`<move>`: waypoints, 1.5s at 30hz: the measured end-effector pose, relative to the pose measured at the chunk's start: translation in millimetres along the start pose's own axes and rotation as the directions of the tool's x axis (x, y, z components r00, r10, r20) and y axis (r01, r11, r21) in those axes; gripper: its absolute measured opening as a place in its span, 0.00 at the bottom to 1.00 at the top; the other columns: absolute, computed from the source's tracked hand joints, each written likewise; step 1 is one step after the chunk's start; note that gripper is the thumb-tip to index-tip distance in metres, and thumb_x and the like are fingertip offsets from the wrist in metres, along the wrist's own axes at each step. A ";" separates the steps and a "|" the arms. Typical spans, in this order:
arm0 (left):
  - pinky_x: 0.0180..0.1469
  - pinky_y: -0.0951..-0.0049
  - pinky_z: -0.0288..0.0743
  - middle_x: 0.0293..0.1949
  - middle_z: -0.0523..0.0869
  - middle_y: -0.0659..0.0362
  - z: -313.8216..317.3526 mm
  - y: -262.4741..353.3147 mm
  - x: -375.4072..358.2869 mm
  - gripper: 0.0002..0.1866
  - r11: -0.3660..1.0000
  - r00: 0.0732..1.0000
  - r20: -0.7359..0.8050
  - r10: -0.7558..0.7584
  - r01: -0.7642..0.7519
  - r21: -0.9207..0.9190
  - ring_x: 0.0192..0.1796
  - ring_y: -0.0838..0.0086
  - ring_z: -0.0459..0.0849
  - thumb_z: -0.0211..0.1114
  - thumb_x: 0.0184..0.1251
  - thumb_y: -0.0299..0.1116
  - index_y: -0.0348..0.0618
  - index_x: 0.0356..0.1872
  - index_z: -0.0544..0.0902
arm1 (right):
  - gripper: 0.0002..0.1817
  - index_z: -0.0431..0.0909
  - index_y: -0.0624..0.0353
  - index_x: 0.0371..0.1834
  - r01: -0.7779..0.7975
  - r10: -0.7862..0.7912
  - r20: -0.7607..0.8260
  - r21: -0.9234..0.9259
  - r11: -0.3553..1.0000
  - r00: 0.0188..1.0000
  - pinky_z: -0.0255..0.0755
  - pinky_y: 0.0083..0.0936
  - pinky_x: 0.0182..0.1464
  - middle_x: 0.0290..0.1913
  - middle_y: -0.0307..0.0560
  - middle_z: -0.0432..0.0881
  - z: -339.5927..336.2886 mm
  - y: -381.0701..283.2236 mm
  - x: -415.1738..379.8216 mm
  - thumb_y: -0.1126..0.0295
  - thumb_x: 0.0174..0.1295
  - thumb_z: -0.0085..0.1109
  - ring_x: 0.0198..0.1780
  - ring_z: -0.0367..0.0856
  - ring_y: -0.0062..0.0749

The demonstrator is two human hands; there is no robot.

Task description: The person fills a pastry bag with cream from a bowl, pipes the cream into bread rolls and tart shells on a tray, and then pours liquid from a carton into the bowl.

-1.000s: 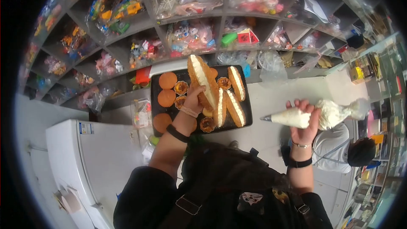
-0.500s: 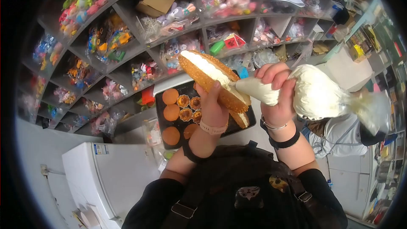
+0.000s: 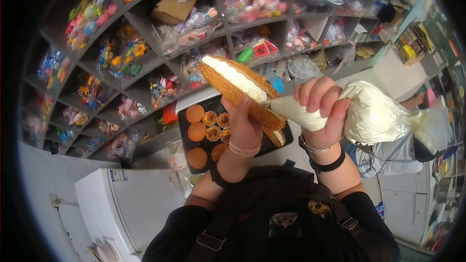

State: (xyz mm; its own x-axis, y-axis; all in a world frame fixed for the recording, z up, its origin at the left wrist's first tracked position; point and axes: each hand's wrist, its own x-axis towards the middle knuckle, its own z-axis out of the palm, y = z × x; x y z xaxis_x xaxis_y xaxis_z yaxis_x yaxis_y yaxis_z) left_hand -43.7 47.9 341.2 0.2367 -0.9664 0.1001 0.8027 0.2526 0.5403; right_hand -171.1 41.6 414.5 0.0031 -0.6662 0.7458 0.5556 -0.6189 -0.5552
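Note:
A long split bread roll (image 3: 221, 78) with a grainy golden crust lies tilted in my left hand (image 3: 244, 123), whose fingers are wrapped under and around it. White cream (image 3: 242, 81) runs in a ruffled line along much of its opening. My right hand (image 3: 321, 109) squeezes a piping bag (image 3: 376, 112) bulging with cream, its twisted tail out to the right. The bag's nozzle points into the roll's opening near the lower right end. Beneath lies a black baking tray (image 3: 187, 138) with round buns (image 3: 196, 132), egg tarts (image 3: 212, 133) and another cream-filled roll (image 3: 274, 137).
Grey cubby shelves (image 3: 160, 53) packed with bagged toys stand behind the tray. A white fridge-like cabinet (image 3: 141, 204) is at lower left. Another person in a white top (image 3: 398, 157) is at the right, beside crowded shelving.
The cream line has grown further toward the roll's lower right end. My right hand and the piping bag have shifted slightly right; the roll has shifted a little left.

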 end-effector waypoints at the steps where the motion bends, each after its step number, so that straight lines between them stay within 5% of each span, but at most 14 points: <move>1: 0.64 0.62 0.61 0.57 0.68 0.57 -0.1 -0.1 -0.4 0.28 1.000 1.000 0.008 0.000 0.000 0.000 0.60 0.68 0.68 0.54 0.64 0.26 0.48 0.64 0.53 | 0.23 0.56 0.50 0.21 0.004 -0.004 -0.009 0.012 1.000 1.000 0.60 0.30 0.40 0.26 0.38 0.62 0.7 -1.7 0.8 0.50 0.73 0.30 0.31 0.62 0.30; 25: 0.62 0.60 0.65 0.58 0.70 0.54 8.4 11.9 3.3 0.24 0.995 0.994 0.078 0.082 -0.077 -0.067 0.60 0.65 0.70 0.46 0.70 0.37 0.46 0.65 0.57 | 0.26 0.57 0.49 0.17 -0.037 0.044 -0.095 0.074 0.997 0.994 0.58 0.25 0.34 0.23 0.37 0.62 -12.2 -25.7 -1.0 0.48 0.72 0.30 0.26 0.61 0.27; 28: 0.62 0.60 0.65 0.57 0.71 0.54 11.2 13.7 5.8 0.22 0.995 0.994 0.055 0.093 -0.091 -0.045 0.60 0.65 0.71 0.44 0.72 0.39 0.45 0.63 0.60 | 0.26 0.58 0.49 0.18 -0.049 0.050 -0.017 0.068 0.997 0.999 0.57 0.24 0.33 0.22 0.37 0.62 -16.8 -25.0 -6.1 0.48 0.73 0.29 0.26 0.60 0.27; 33: 0.64 0.57 0.63 0.58 0.72 0.54 9.0 19.9 10.1 0.27 0.998 1.000 0.023 -0.001 0.002 -0.060 0.60 0.61 0.71 0.38 0.74 0.52 0.44 0.63 0.63 | 0.24 0.58 0.50 0.21 -0.001 0.101 -0.344 0.279 0.960 0.933 0.57 0.27 0.37 0.22 0.35 0.59 -13.1 -25.4 -5.3 0.48 0.73 0.32 0.27 0.57 0.26; 39: 0.68 0.53 0.57 0.66 0.66 0.49 -67.7 32.2 43.2 0.40 0.903 0.950 0.083 -0.301 0.312 -0.295 0.66 0.51 0.65 0.30 0.69 0.64 0.41 0.69 0.59 | 0.23 0.57 0.50 0.21 -0.097 0.168 -0.526 0.161 0.982 0.834 0.60 0.31 0.41 0.23 0.37 0.58 -62.9 -25.7 -27.4 0.48 0.72 0.34 0.28 0.58 0.29; 42: 0.56 0.52 0.70 0.58 0.75 0.53 -152.6 38.8 48.5 0.33 0.860 0.902 0.131 -0.412 0.432 -0.273 0.57 0.56 0.74 0.38 0.70 0.60 0.46 0.63 0.67 | 0.23 0.56 0.50 0.21 -0.245 0.222 -0.557 0.033 0.969 0.800 0.60 0.31 0.41 0.23 0.37 0.58 -87.0 -28.8 -61.8 0.50 0.72 0.35 0.29 0.59 0.29; 45: 0.54 0.53 0.72 0.54 0.79 0.54 -222.5 43.8 36.6 0.28 0.889 0.872 -0.183 -0.454 0.429 -0.163 0.53 0.58 0.78 0.45 0.70 0.56 0.46 0.60 0.71 | 0.22 0.56 0.52 0.22 -0.381 0.282 -0.607 -0.037 0.924 0.743 0.60 0.29 0.40 0.24 0.38 0.57 -108.7 -33.0 -102.8 0.52 0.72 0.37 0.29 0.59 0.29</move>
State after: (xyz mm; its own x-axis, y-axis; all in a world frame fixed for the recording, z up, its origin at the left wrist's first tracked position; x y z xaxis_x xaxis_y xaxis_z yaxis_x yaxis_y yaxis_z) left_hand 122.0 34.2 182.6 -0.0576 -0.9486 -0.3113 0.9039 -0.1819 0.3870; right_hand -280.2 85.3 316.1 -0.3458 -0.9220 0.1743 0.4815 -0.3338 -0.8104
